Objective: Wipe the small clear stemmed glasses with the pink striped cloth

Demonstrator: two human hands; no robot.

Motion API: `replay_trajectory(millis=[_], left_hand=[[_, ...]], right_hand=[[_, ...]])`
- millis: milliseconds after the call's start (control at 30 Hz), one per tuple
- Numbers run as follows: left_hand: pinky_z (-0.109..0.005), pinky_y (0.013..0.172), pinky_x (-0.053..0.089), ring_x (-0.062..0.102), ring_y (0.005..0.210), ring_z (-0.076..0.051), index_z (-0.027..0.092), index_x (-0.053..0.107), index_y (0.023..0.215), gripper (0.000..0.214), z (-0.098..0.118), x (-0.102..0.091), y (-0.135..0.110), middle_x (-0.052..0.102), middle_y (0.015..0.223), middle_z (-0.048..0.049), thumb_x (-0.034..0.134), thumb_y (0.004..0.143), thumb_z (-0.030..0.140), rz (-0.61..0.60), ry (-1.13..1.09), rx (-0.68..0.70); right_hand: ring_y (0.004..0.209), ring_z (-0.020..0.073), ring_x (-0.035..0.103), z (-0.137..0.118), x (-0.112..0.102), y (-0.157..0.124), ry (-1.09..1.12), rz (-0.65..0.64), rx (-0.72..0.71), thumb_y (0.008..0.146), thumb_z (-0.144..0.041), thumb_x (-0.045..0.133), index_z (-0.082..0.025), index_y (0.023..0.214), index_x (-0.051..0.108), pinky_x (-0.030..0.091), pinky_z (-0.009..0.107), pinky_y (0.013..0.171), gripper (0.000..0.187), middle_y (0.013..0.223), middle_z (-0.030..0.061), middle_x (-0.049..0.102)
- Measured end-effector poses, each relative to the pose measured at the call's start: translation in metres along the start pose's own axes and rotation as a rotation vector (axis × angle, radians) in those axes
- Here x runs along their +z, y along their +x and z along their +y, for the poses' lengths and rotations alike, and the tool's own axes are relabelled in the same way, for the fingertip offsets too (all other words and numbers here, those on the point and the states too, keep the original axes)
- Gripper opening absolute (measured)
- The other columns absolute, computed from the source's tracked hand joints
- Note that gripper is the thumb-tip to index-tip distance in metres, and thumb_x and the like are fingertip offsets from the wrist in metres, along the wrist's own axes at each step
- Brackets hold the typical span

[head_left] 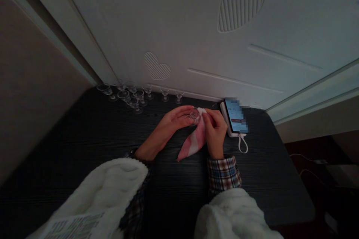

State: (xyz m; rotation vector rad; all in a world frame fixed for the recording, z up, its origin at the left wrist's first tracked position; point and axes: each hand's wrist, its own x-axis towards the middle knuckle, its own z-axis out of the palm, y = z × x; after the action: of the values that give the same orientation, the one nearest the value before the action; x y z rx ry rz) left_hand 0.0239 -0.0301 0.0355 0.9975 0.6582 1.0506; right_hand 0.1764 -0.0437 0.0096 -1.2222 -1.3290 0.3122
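Note:
My left hand (pixel 175 119) is closed around a small clear stemmed glass (pixel 193 118), held just above the dark table (pixel 84 145). My right hand (pixel 215 130) pinches a pink and white striped cloth (pixel 193 142) against the glass's mouth. The cloth's loose end hangs down to the table between my wrists. Both hands meet at the glass, near the table's far middle.
Several more small clear glasses (pixel 131 95) stand in a cluster at the back left by the white panelled wall (pixel 213 33). A phone (pixel 236 118) with a lit screen lies on a white power bank with a cable, right of my right hand. The table's right edge drops off.

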Motion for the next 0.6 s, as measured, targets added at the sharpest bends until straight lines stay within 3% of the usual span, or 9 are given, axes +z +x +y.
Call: replay_trajectory(millis=[600], left_hand=[[-0.04,0.104,0.037,0.052,0.12,-0.026,0.018,0.065,0.108,0.038,-0.0002,0.0012,0.0013,0.063,0.122,-0.0095,0.072,0.072,0.024,0.049,0.009,0.064]], right_hand=[[0.083,0.0148,0.06,-0.0074,0.0021,-0.0035,0.156,-0.124,-0.018,0.085,-0.024,0.058,-0.023,0.09,0.069,0.048,0.031,0.078,0.012,0.086,0.0014,0.064]])
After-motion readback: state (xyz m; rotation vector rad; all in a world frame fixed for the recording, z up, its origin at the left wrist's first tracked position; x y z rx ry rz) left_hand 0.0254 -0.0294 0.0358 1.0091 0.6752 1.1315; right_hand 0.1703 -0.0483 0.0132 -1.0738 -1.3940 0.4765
